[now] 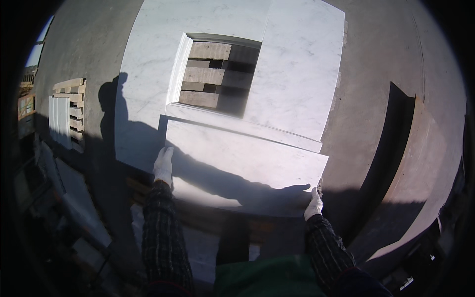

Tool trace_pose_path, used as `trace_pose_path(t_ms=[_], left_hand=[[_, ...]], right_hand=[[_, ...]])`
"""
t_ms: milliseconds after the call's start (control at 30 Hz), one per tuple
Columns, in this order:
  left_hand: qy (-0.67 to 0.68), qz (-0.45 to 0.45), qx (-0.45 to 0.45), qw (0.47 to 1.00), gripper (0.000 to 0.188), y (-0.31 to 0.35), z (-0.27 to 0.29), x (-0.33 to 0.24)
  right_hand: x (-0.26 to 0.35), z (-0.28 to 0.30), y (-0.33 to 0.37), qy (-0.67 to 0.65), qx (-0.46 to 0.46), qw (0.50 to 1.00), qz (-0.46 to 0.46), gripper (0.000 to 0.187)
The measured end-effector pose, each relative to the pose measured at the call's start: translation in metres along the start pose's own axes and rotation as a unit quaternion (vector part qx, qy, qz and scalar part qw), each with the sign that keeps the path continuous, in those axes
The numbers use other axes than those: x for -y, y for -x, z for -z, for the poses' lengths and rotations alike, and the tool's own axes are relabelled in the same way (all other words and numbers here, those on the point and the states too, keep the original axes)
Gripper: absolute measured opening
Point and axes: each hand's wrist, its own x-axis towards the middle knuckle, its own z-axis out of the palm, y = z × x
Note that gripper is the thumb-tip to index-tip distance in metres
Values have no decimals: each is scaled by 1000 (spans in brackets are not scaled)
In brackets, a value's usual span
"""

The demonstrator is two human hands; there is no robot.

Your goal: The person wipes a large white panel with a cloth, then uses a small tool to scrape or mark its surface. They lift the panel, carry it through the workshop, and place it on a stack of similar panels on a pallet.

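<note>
A white veined marble slab (pixel 257 154) spans the space between my hands, long side across. My left hand (pixel 164 163), in a white work glove, grips its left end. My right hand (pixel 313 204), gloved alike, is closed on the right end near the lower corner. The fingers under the slab are hidden. Shadows of my arm and hand fall over its face. Just beyond it lie stacked marble slabs (pixel 297 74), whose nearest edges the held slab partly covers. I cannot tell whether it rests on them or hangs just above.
Pallet boards (pixel 205 75) show through a gap among the stacked slabs. To the left, a small wooden pallet (pixel 76 110) carries narrow white pieces (pixel 60 119). A long rusty metal beam (pixel 403 148) lies on the right. More slabs (pixel 81 198) lean at the lower left.
</note>
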Motion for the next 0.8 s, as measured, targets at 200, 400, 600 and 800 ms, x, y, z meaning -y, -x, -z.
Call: trace_pose_path(t_ms=[200, 400, 600, 800], left_hand=[[-108, -7, -8, 994, 60, -11, -12, -6], [-90, -4, -33, 995, 58, -5, -23, -10], [-92, -21, -68, 993, 55, -8, -21, -5], [223, -106, -166, 955, 53, 21, -23, 2]], right_hand=[[-21, 6, -14, 13, -35, 998, 53, 45], [-8, -16, 6, 109, -72, 989, 70, 44], [3, -32, 18, 155, -76, 982, 71, 54], [-13, -6, -5, 200, -74, 973, 91, 46]])
